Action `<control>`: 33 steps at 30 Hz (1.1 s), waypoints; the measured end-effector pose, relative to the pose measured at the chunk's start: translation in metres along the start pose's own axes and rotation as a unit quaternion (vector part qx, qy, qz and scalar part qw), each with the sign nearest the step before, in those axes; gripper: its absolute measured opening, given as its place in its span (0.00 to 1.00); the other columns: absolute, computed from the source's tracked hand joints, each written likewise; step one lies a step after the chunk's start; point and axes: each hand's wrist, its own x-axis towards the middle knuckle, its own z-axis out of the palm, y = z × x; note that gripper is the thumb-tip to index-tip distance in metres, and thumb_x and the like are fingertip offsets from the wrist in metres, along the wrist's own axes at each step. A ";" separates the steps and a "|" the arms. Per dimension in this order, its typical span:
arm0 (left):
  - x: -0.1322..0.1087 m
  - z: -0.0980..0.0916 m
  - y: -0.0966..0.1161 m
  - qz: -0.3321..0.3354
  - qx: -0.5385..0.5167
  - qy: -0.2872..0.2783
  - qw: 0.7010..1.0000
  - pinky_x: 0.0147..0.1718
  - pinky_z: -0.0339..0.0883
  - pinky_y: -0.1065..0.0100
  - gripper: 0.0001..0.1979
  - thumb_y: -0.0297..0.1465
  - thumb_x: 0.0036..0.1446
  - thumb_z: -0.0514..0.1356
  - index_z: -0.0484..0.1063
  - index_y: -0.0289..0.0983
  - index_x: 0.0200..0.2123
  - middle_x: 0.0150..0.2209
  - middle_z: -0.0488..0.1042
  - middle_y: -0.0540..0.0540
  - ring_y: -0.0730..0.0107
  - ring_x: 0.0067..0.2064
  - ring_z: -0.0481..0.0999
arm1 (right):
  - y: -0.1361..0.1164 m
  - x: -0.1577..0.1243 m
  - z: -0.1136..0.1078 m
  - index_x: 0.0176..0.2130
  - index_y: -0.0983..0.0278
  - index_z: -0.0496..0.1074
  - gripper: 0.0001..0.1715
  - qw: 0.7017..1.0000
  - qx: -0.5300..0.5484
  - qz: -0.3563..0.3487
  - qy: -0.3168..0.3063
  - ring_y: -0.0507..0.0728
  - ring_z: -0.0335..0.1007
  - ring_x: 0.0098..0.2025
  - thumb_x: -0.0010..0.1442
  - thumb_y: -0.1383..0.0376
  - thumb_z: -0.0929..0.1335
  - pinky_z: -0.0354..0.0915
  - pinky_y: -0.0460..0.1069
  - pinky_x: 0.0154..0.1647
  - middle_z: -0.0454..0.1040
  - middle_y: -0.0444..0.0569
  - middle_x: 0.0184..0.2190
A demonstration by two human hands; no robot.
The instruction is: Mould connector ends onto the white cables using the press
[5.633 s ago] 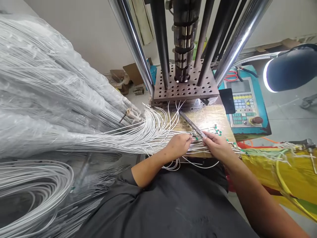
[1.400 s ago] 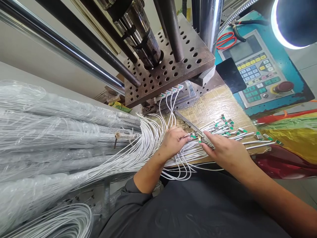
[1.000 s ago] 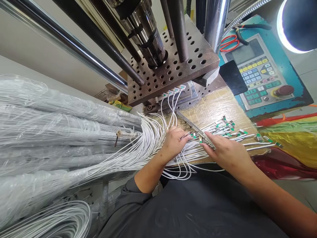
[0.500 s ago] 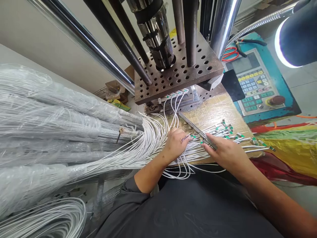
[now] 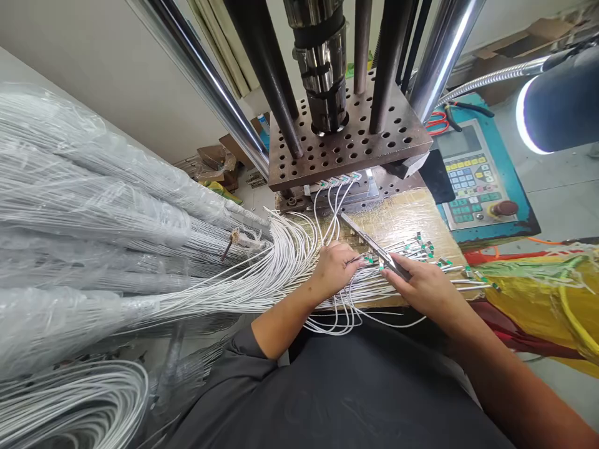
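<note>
Head view: gripping narrow metal bar (image 5: 368,239) in right hand (image 5: 423,284), right of frame centre, slanted up-left over worktop (image 5: 416,209). Pinching thin piece (image 5: 354,259), too small to identify, in left hand (image 5: 334,268), near centre, over white cables (image 5: 292,246).

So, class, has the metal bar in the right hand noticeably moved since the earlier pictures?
No: the far end of the metal bar still lies by the press base.
</note>
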 end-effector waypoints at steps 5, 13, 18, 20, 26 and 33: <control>0.003 0.001 -0.001 -0.019 -0.008 -0.001 1.000 0.44 0.62 0.63 0.08 0.35 0.63 0.65 0.81 0.40 0.33 0.34 0.78 0.48 0.65 0.41 0.73 | -0.002 0.000 -0.001 0.56 0.63 0.77 0.26 1.000 -0.008 0.007 0.014 0.63 0.82 0.42 0.66 0.51 0.66 0.74 0.53 0.42 0.84 0.54 0.41; 0.004 -0.001 -0.001 -0.027 0.009 -0.002 1.000 0.41 0.60 0.64 0.10 0.34 0.63 0.65 0.80 0.39 0.29 0.32 0.76 0.48 0.65 0.39 0.72 | -0.002 0.000 -0.001 0.54 0.61 0.78 0.24 0.999 -0.010 -0.011 0.031 0.63 0.82 0.41 0.66 0.52 0.66 0.74 0.54 0.41 0.84 0.53 0.41; 0.002 0.001 -0.004 -0.018 0.020 0.008 1.000 0.41 0.60 0.64 0.11 0.35 0.64 0.64 0.79 0.39 0.29 0.32 0.76 0.48 0.66 0.39 0.71 | -0.002 0.000 -0.002 0.54 0.62 0.78 0.24 1.000 -0.017 -0.008 0.023 0.63 0.82 0.40 0.66 0.52 0.66 0.74 0.53 0.41 0.84 0.53 0.41; 0.002 0.002 -0.004 -0.020 0.027 0.006 0.999 0.41 0.59 0.64 0.11 0.36 0.64 0.63 0.79 0.39 0.29 0.32 0.75 0.48 0.66 0.39 0.71 | -0.004 0.001 -0.003 0.54 0.62 0.78 0.24 0.999 -0.015 -0.012 0.026 0.63 0.82 0.40 0.67 0.53 0.66 0.74 0.53 0.41 0.84 0.53 0.41; 0.002 0.003 0.002 -0.028 0.032 0.016 0.999 0.40 0.58 0.63 0.11 0.35 0.64 0.64 0.78 0.39 0.29 0.34 0.76 0.47 0.65 0.40 0.71 | -0.006 0.001 -0.006 0.53 0.63 0.78 0.24 1.000 0.004 -0.009 0.022 0.62 0.82 0.40 0.66 0.53 0.66 0.74 0.53 0.42 0.84 0.54 0.41; 0.004 0.002 0.004 -0.049 -0.003 0.014 0.999 0.42 0.61 0.64 0.10 0.34 0.64 0.63 0.80 0.38 0.30 0.34 0.77 0.47 0.66 0.40 0.72 | -0.001 0.002 0.000 0.52 0.61 0.79 0.24 1.000 -0.010 -0.004 0.025 0.63 0.82 0.40 0.65 0.51 0.67 0.74 0.52 0.39 0.84 0.53 0.40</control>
